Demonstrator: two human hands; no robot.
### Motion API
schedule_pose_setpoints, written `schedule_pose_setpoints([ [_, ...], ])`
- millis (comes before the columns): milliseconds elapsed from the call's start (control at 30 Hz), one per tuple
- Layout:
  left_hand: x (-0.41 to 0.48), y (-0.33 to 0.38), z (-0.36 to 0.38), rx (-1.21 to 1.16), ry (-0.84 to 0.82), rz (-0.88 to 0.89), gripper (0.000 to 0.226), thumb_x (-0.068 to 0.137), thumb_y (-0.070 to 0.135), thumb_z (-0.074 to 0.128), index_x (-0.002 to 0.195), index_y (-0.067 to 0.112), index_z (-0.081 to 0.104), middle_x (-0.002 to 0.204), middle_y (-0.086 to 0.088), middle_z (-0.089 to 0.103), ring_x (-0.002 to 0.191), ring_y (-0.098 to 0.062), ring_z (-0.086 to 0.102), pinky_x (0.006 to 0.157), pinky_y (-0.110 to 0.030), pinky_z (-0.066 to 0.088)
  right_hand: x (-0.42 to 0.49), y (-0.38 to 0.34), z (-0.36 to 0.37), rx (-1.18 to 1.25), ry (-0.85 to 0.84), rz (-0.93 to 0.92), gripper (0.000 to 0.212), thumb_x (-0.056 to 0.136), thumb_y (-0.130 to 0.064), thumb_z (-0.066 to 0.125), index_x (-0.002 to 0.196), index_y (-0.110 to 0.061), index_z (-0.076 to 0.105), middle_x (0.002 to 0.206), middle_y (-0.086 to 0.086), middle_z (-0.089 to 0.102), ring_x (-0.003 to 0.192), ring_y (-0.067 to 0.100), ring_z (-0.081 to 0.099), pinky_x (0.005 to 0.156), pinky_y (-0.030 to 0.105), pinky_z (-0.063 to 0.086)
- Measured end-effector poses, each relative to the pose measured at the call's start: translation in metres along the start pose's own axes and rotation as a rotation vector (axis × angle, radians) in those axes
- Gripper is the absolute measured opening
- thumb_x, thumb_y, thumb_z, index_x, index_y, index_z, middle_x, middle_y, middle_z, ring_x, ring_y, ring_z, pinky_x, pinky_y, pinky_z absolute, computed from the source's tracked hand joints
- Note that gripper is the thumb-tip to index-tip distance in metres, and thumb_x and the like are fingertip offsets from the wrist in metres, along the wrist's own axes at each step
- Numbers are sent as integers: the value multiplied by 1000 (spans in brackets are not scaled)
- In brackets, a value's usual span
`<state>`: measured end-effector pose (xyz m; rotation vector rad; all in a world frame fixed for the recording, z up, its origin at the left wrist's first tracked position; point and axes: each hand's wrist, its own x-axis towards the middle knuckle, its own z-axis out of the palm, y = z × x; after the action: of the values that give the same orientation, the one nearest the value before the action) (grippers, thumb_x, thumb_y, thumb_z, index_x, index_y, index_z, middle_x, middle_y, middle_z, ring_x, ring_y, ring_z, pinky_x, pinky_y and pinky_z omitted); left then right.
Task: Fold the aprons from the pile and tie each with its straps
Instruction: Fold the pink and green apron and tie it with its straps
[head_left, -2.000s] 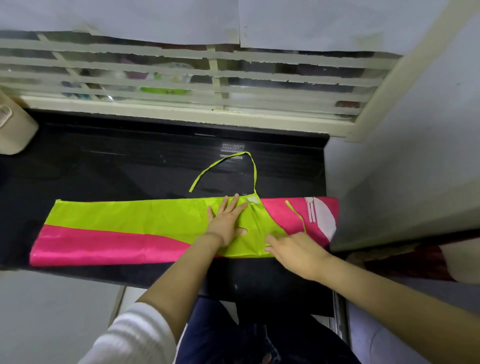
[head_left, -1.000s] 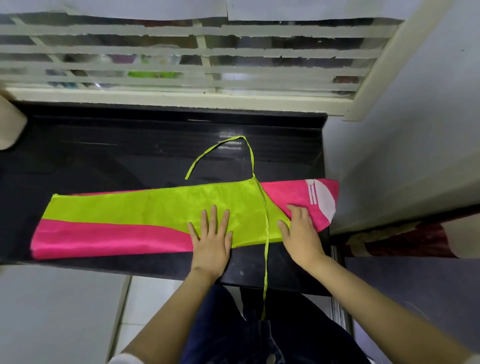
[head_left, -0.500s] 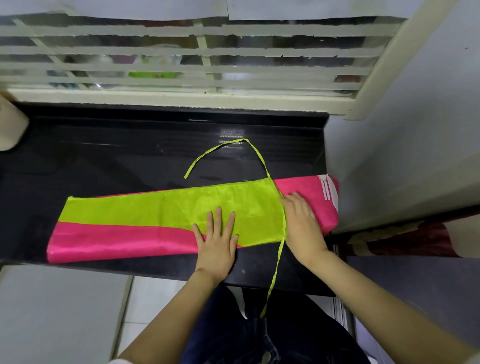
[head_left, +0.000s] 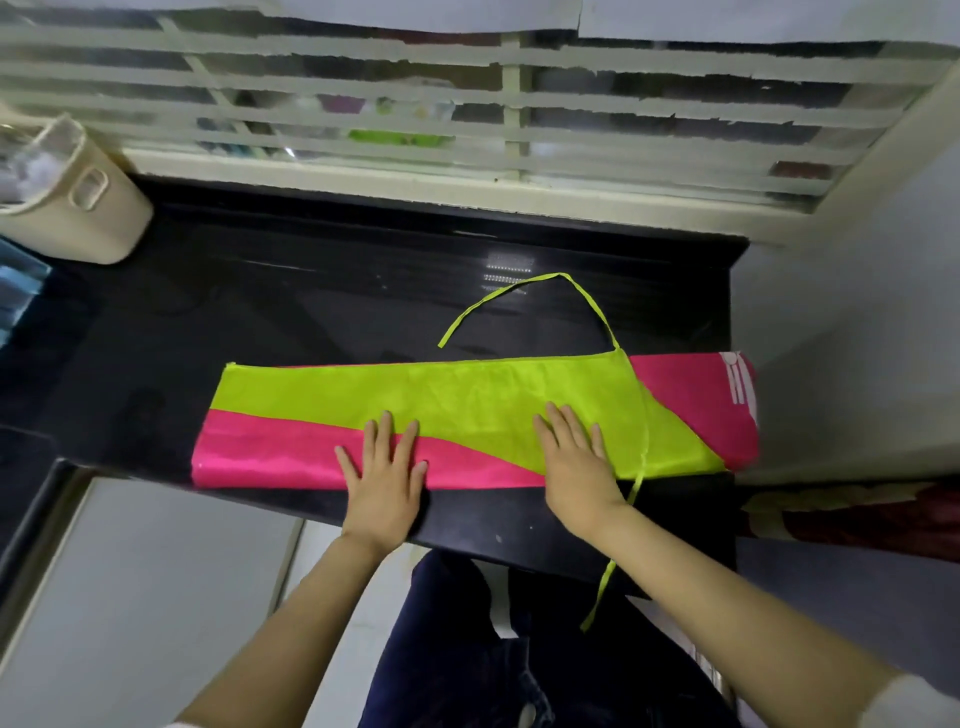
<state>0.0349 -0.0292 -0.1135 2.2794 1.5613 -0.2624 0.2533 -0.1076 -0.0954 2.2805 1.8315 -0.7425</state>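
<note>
A beige basket (head_left: 96, 226) stands far left, its contents blurred. Your left hand (head_left: 384, 480) and right hand (head_left: 576, 470) lie flat, fingers spread, on the folded apron (head_left: 467, 397) at the near edge of the tabletop (head_left: 311, 312).

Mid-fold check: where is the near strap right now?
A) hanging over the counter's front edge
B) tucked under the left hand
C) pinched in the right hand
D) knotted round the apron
A: the near strap crosses the apron beside the flat right hand and dangles past the counter edge, ungripped.
</note>
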Motion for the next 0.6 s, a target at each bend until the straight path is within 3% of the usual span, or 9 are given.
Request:
schedule_pose_setpoints([
  [67,2,-23,-7,18,-62,-44,57,99,48,20,151,27,7,159,-5,-7,146,-24,-11,112,-57,-7,7,-10,-4,-34,39,56,74,92,-5,44,150,-10,-2,158,9,-8,146,27,-10,118,48,1],
  [133,3,-36,-13,46,-81,7,69,88,62,9,150,31,5,159,-3,-6,146,-22,-7,114,-56,1,14,-23,-9,-24,96,27,68,92,-1,41,150,-7,6,158,13,-1,146,28,-5,119,43,-1],
  [200,4,-42,-19,87,-80,46,79,76,63,-2,149,35,11,160,-1,1,147,-21,1,112,-53,14,24,-40,-11,30,122,-101,66,90,4,39,149,-7,11,158,11,3,147,25,-2,119,37,-3],
  [300,7,-46,-29,118,-67,84,68,85,61,14,147,37,23,158,-1,14,144,-22,17,102,-51,29,39,-75,-12,47,62,-301,67,91,5,37,150,-11,11,159,6,-1,147,21,-5,119,33,-4],
  [367,11,-50,-33,137,-61,135,56,94,51,34,147,37,24,158,1,14,142,-21,20,101,-46,28,51,-97,-9,21,23,-351,59,99,-6,33,151,-14,7,159,3,-4,146,19,-8,119,34,-5],
  [467,17,-65,-46,25,-74,188,58,95,33,49,147,35,24,157,5,13,140,-18,19,102,-39,26,65,-126,-9,13,-57,-302,57,102,-29,32,151,-18,5,159,2,-8,146,22,-11,118,44,-2],
  [600,24,-114,-72,-80,98,-50,65,88,15,56,145,29,28,155,-2,15,136,-25,21,105,-48,24,79,-145,-6,-52,-122,-208,72,96,-50,36,152,-20,0,158,7,-13,144,31,-16,114,57,-2],
])
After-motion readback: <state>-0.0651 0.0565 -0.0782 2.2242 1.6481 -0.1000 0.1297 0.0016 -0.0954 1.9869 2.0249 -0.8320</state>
